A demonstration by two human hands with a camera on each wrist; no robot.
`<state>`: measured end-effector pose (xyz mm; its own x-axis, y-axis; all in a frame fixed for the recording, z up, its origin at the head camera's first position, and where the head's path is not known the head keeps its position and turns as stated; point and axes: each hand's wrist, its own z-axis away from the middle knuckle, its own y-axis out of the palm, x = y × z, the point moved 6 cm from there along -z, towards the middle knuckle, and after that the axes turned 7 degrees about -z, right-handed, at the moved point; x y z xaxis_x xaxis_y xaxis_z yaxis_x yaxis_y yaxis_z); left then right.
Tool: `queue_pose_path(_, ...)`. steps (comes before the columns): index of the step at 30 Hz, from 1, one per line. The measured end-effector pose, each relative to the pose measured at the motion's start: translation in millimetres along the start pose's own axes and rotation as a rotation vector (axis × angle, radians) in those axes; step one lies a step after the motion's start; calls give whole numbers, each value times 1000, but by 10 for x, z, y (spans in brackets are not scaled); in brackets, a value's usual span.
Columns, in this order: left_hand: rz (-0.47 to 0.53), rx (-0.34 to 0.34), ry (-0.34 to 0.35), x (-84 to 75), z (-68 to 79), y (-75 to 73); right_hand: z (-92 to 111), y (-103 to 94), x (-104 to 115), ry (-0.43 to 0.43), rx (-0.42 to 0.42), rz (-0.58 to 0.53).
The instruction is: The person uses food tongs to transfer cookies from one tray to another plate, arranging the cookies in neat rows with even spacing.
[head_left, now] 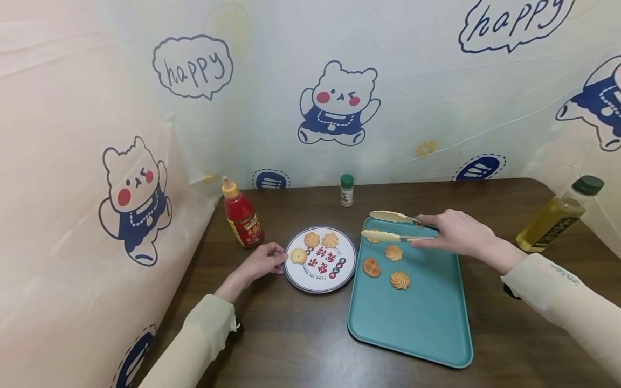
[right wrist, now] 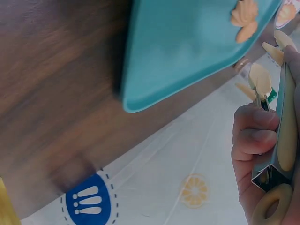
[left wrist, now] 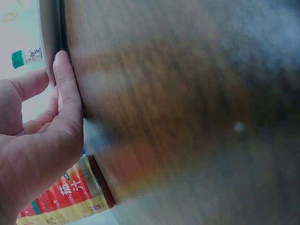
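My left hand pinches the left rim of a round white plate, thumb above and a finger beneath in the left wrist view. Three cookies lie on the plate, one of them a round cookie near the rim. My right hand grips a pair of tongs with cream-coloured tips. Their tips stand apart over the far left of a teal tray, nothing visible between them. On the tray lie a pretzel-shaped cookie, two swirl cookies and another partly hidden by the tongs.
A red sauce bottle stands beyond the left hand. Behind the plate is a small green-capped shaker. An oil bottle stands at the right. Printed sheeting hangs along the table's back and sides.
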<state>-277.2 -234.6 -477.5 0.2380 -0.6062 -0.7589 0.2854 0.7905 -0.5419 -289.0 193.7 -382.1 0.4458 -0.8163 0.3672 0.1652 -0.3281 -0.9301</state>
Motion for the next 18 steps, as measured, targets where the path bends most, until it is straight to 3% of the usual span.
queue_pose_path(18, -11, -10, -4, -19, 27, 10, 9, 103, -101, -16, 50, -13)
